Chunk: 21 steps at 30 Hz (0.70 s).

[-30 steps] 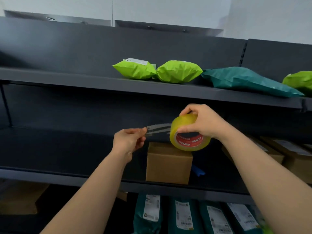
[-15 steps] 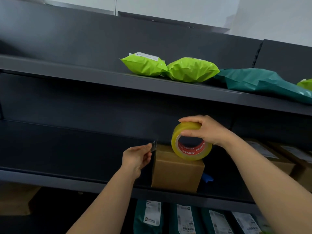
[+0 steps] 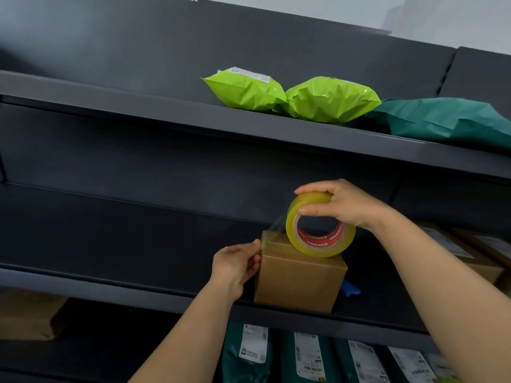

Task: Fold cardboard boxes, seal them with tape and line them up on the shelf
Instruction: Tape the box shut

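Cardboard of this sort should handle light and fairly stiff, so the small plain brown cardboard box (image 3: 300, 277) would probably slide on the dark grey metal shelf (image 3: 110, 283) if the tape tugs at it. It looks best steadied by flat pressure on a side face or the top, close to the corners where the walls brace each other, not mid-panel where it could dent. The box stands upright at the front edge of the middle shelf, its front face smooth and unmarked and its top flaps down. The left hand (image 3: 236, 265) is curled against the box's upper left edge, pinching the end of a clear strip (image 3: 276, 225) of tape onto the left side. The right hand (image 3: 343, 203) grips the round roll of yellowish transparent packing tape with a red-printed core (image 3: 320, 228) from above, fingers over its rim, holding it tilted over the box's top. Whether the roll touches the cardboard I cannot tell. The film looks thin and likely to crease or stick to itself unless kept taut. A small blue object (image 3: 349, 289) lies half hidden behind the box.
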{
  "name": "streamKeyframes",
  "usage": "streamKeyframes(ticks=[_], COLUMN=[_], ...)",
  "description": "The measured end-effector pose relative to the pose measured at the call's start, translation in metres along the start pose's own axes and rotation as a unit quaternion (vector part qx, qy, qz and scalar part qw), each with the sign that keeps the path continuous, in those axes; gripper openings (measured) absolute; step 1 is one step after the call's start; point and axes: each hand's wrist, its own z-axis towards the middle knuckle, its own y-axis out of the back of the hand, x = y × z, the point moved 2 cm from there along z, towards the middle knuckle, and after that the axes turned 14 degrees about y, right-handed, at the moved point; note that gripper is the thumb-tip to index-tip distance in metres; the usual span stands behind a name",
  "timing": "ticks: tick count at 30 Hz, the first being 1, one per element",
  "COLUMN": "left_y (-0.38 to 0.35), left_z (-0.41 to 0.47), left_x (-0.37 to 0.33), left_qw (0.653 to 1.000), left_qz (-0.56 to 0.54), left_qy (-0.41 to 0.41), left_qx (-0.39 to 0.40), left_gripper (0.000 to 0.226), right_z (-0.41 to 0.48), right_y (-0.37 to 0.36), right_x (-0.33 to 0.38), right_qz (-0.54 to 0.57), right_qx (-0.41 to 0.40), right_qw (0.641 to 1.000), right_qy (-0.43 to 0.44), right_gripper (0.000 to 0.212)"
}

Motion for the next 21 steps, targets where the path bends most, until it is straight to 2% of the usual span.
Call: streamKeyframes(ticks=[3, 8, 12, 14, 16, 18, 21], left_y=[0.0, 0.0, -0.001, 0.001, 0.002, 0.001, -0.003], left_z=[0.003, 0.005, 0.002, 0.001, 0.001, 0.0, 0.002], left_x=[0.002, 0.0, 0.006, 0.005, -0.005, -0.014, -0.011], left_qw=[0.999, 0.993, 0.963, 0.948, 0.94, 0.948, 0.943], left_qz=[0.038, 0.115, 0.257, 0.303, 0.312, 0.277, 0.308], left_qy=[-0.012, -0.016, -0.031, -0.047, -0.094, -0.13, -0.101], left_qx=[-0.007, -0.009, -0.08, -0.09, -0.098, -0.09, -0.076], left_gripper=[0.021, 0.026, 0.023, 0.02, 0.019, 0.021, 0.024], right_z=[0.0, 0.0, 0.001, 0.001, 0.0, -0.001, -0.001], right_y=[-0.001, -0.001, -0.003, -0.003, -0.002, -0.002, -0.002], right_x=[0.0, 0.001, 0.002, 0.002, 0.001, 0.002, 0.002], right_qz=[0.001, 0.002, 0.0, 0.001, 0.003, 0.007, 0.003], right_qx=[0.003, 0.003, 0.003, 0.0, 0.0, 0.003, 0.004], right_qw=[1.0, 1.0, 1.0, 1.0, 1.0, 1.0, 1.0], right_qy=[-0.001, 0.001, -0.001, -0.001, -0.002, -0.001, -0.004], right_gripper=[0.036, 0.035, 0.035, 0.035, 0.034, 0.034, 0.035])
